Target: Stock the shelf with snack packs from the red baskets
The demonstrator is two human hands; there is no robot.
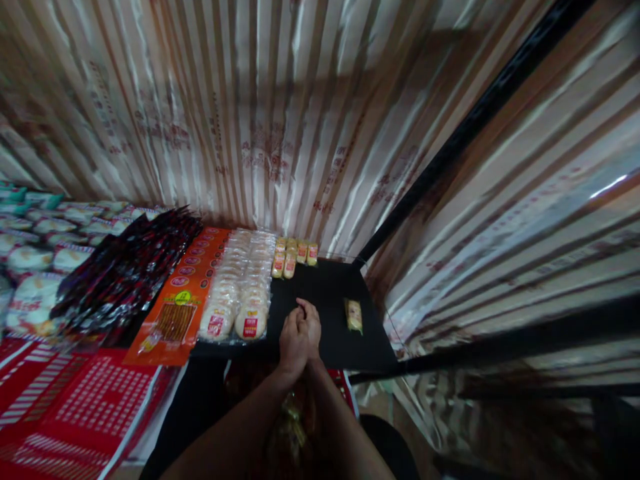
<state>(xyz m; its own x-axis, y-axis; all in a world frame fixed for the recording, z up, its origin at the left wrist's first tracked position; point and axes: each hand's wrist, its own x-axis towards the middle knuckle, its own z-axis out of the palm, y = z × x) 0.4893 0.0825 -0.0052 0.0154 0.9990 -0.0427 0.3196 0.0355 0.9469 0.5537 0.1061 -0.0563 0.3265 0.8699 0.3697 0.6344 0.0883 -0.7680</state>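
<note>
My left hand and my right hand are clasped together just above the near part of a black shelf. The fingers are closed and pressed against each other, and no object shows in them. To their left lie two overlapping rows of round white crackers in clear wrappers. Beyond the hands, several small yellow wrapped snacks stand in short rows against the back. One single yellow wrapped snack lies apart, to the right of my hands.
Left of the crackers are orange snack packets, a heap of dark shiny packets and several white bags. A red basket is at the lower left. Striped printed sheeting hangs behind, and a black post slants up at right.
</note>
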